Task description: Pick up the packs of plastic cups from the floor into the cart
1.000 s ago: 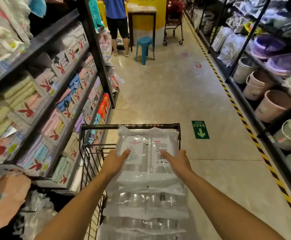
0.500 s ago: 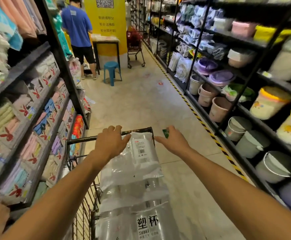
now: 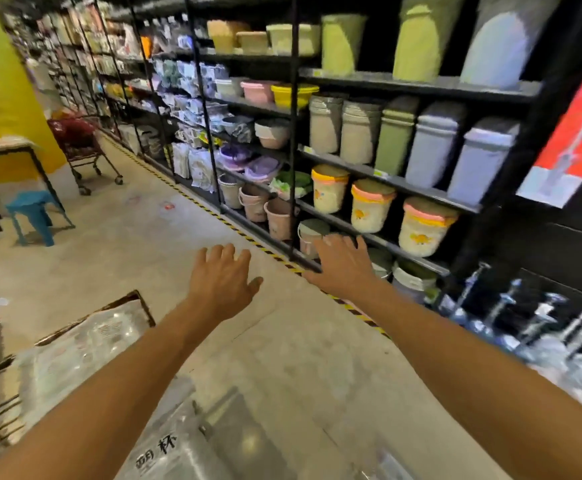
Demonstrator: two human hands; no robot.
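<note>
Writing: two black printed characters on the nearest pack of plastic cups (image 3: 178,448), bottom centre. The second reads 杯; the first is too blurred to read. Faint marks on the yellow pillar (image 3: 2,81) at far left are illegible. The lidded cream pails (image 3: 371,206) on the shelving (image 3: 421,86) carry a small yellow cartoon print, with no legible text.

Packs: clear crinkled film, glossy, with rows of transparent cups dimly visible through it. A second pack (image 3: 85,348) lies in the cart (image 3: 142,301) at lower left, reaching its dark top rail at the far corner. The nearest pack runs out of frame; cannot tell if it sits wholly inside the cart.

Left hand (image 3: 222,282): palm down, fingers spread, holding nothing, in the air beyond the cart's far corner.
Right hand (image 3: 343,266): palm down, fingers spread, holding nothing, over the yellow-and-black floor tape (image 3: 248,237) in front of the bottom shelf.

Surroundings: blue stool (image 3: 35,209) and a red trolley (image 3: 78,140) further up the aisle. Clear shiny goods at lower right are too blurred to identify
</note>
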